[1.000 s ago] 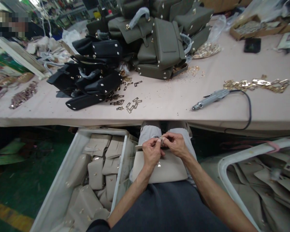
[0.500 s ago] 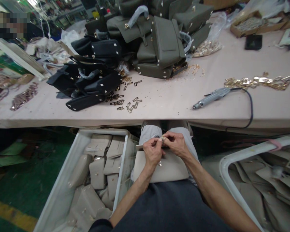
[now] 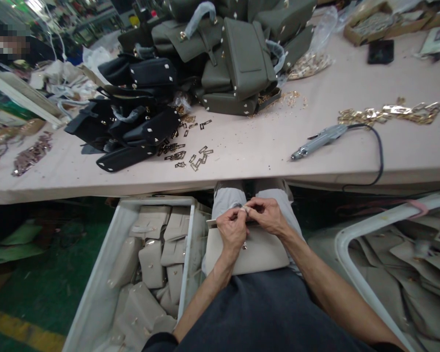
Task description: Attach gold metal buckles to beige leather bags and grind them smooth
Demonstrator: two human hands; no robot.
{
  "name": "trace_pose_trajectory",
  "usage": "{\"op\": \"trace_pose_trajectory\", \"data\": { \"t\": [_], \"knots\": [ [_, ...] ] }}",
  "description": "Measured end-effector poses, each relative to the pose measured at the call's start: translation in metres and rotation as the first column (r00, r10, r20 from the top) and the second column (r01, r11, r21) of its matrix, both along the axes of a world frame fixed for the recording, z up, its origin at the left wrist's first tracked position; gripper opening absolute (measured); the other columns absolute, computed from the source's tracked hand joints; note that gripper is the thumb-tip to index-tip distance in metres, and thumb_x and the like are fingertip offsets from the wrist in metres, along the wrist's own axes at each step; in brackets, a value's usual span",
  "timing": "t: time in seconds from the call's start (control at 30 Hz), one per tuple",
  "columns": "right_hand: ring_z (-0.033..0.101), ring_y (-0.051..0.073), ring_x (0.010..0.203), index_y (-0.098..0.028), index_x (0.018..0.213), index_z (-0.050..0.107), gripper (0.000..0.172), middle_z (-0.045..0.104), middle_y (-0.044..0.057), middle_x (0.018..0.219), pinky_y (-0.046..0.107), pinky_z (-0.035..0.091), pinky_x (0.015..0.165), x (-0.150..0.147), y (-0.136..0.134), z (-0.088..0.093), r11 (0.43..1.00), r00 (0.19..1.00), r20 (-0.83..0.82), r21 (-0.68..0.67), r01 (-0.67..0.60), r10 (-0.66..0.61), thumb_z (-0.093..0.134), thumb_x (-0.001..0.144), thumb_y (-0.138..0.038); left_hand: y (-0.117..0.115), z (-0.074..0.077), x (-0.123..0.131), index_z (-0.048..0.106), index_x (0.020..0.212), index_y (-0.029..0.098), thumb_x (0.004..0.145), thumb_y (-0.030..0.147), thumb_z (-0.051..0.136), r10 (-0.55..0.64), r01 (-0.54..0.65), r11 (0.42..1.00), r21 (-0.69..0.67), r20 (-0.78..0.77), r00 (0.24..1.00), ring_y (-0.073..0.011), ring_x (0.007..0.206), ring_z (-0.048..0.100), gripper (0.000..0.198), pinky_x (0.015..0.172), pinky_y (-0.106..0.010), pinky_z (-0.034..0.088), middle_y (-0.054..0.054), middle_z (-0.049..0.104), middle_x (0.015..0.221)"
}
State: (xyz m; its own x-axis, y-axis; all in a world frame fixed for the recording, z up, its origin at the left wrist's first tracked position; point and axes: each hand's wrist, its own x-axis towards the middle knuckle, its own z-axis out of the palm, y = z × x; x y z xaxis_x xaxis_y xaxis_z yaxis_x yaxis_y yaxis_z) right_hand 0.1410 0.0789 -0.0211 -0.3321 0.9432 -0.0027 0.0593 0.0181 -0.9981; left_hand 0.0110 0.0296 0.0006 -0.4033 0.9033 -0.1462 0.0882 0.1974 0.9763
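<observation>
A beige handbag (image 3: 258, 252) lies across my lap, with a small metal clasp (image 3: 244, 246) on its front. Above its upper edge my left hand (image 3: 231, 229) and my right hand (image 3: 267, 215) meet, fingertips pinched together. Between them is a small pale piece at the bag's top, partly covered by the fingers; I cannot make out whether it is a strap end or a fitting. Both hands are closed on it.
On the table (image 3: 242, 151) are black handbags (image 3: 139, 132), olive handbags (image 3: 245, 58), loose metal buckles (image 3: 201, 159) and an electric screwdriver (image 3: 317, 142) with its cord. Gold fittings (image 3: 392, 113) lie at right. White bins (image 3: 192, 230) of beige bags flank my legs.
The view has shifted slightly, so the table's things appear a little further left and up. My hands stay pinched at the same spot on the bag, with only small finger movement.
</observation>
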Motion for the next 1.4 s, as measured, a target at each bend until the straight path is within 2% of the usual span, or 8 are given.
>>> {"op": "trace_pose_trajectory", "data": {
  "t": [0.17, 0.33, 0.53, 0.7, 0.8, 1.0, 1.13, 1.4],
  "knots": [
    [0.064, 0.019, 0.068, -0.016, 0.084, 0.081, 0.020, 0.074, 0.006, 0.077, 0.025, 0.048, 0.057, -0.004, 0.000, -0.003, 0.997, 0.999, -0.006, -0.064, 0.049, -0.050, 0.071, 0.081, -0.033, 0.001, -0.001, -0.001, 0.078, 0.077, 0.016, 0.089, 0.036, 0.066, -0.005, 0.005, 1.000, 0.000, -0.032, 0.999, -0.0126, 0.033, 0.052, 0.027, 0.036, -0.021, 0.037, 0.003, 0.058, 0.043],
    [0.062, 0.017, 0.061, -0.016, 0.083, 0.081, 0.024, 0.072, 0.004, 0.070, 0.024, 0.045, 0.054, -0.008, -0.001, 0.000, 0.988, 0.999, 0.000, -0.150, 0.036, -0.036, 0.073, 0.084, -0.039, 0.002, -0.001, -0.005, 0.076, 0.070, 0.016, 0.087, 0.032, 0.065, 0.006, -0.007, 1.000, -0.011, -0.059, 0.998, -0.0117, 0.032, 0.049, 0.025, 0.036, -0.021, 0.036, 0.003, 0.057, 0.042],
    [0.050, 0.012, 0.046, -0.016, 0.061, 0.066, 0.049, 0.060, 0.003, 0.052, 0.023, 0.037, 0.044, -0.012, 0.002, 0.002, 0.979, 0.996, -0.040, -0.193, 0.065, -0.074, 0.069, 0.090, -0.055, 0.001, -0.003, -0.003, 0.076, 0.070, 0.015, 0.089, 0.035, 0.065, -0.013, 0.012, 1.000, -0.028, -0.011, 1.000, -0.0122, 0.032, 0.052, 0.029, 0.034, -0.021, 0.034, 0.001, 0.062, 0.047],
    [0.054, 0.013, 0.049, -0.014, 0.077, 0.074, 0.029, 0.065, 0.002, 0.060, 0.022, 0.043, 0.047, -0.011, 0.004, -0.002, 0.970, 0.991, -0.126, -0.243, 0.004, -0.036, 0.075, 0.080, -0.043, 0.003, -0.004, -0.005, 0.077, 0.073, 0.015, 0.089, 0.034, 0.066, -0.001, 0.000, 1.000, -0.027, -0.014, 1.000, -0.0119, 0.031, 0.051, 0.026, 0.033, -0.020, 0.035, 0.003, 0.059, 0.044],
    [0.055, 0.013, 0.050, -0.014, 0.079, 0.077, 0.025, 0.066, 0.002, 0.062, 0.022, 0.042, 0.047, -0.009, 0.003, -0.002, 0.973, 0.995, -0.096, -0.229, 0.017, -0.040, 0.075, 0.078, -0.039, 0.003, -0.004, -0.007, 0.077, 0.074, 0.016, 0.088, 0.034, 0.066, -0.029, 0.028, 0.999, -0.036, -0.011, 1.000, -0.0124, 0.031, 0.052, 0.025, 0.034, -0.020, 0.036, 0.003, 0.058, 0.043],
    [0.058, 0.014, 0.052, -0.016, 0.079, 0.080, 0.022, 0.067, 0.002, 0.062, 0.023, 0.044, 0.049, 0.000, 0.006, 0.004, 0.992, 1.000, -0.010, -0.129, 0.011, -0.012, 0.068, 0.082, -0.034, 0.001, -0.006, -0.010, 0.074, 0.080, 0.015, 0.090, 0.038, 0.066, -0.091, 0.094, 0.995, -0.040, 0.063, 0.994, -0.0141, 0.035, 0.060, 0.027, 0.034, -0.020, 0.039, -0.003, 0.072, 0.062],
    [0.063, 0.017, 0.063, -0.016, 0.079, 0.080, 0.022, 0.071, 0.003, 0.070, 0.023, 0.046, 0.053, 0.004, 0.008, 0.008, 0.999, 0.997, 0.067, -0.041, -0.027, 0.030, 0.067, 0.084, -0.033, 0.000, -0.006, -0.012, 0.072, 0.080, 0.015, 0.092, 0.040, 0.066, -0.110, 0.112, 0.993, -0.030, 0.070, 0.991, -0.0144, 0.034, 0.059, 0.028, 0.035, -0.019, 0.038, -0.001, 0.067, 0.055],
    [0.059, 0.015, 0.059, -0.017, 0.074, 0.076, 0.022, 0.068, 0.002, 0.065, 0.023, 0.042, 0.052, 0.002, 0.007, 0.009, 0.998, 0.994, 0.096, -0.009, -0.061, 0.061, 0.063, 0.084, -0.030, 0.001, 0.002, -0.009, 0.072, 0.071, 0.016, 0.090, 0.035, 0.066, -0.085, 0.084, 0.995, -0.044, -0.015, 0.996, -0.0123, 0.031, 0.053, 0.027, 0.034, -0.021, 0.035, 0.001, 0.062, 0.047]
  ]
}}
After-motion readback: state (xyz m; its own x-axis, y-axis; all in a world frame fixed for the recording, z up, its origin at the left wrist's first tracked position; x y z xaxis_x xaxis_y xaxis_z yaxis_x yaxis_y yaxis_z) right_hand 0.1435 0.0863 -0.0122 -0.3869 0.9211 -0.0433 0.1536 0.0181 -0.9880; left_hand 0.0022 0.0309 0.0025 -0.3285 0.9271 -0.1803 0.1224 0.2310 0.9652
